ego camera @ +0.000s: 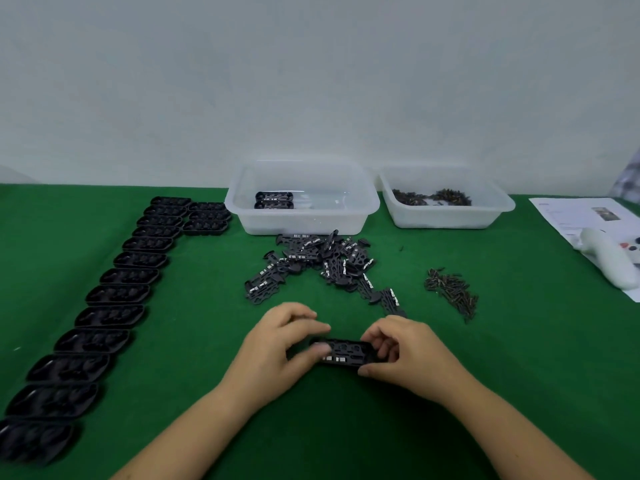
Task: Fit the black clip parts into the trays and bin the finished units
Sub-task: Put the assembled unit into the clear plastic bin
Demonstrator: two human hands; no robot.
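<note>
From the head view, your left hand [277,344] and right hand [398,355] each pinched an end of one black tray [346,353], held low over the green surface [207,341]. Loose black clip parts [322,261] lay heaped just beyond. A long row of empty trays [114,296] ran along your left. Two finished units [274,200] sat in the clear bin [301,216] behind the heap.
</note>
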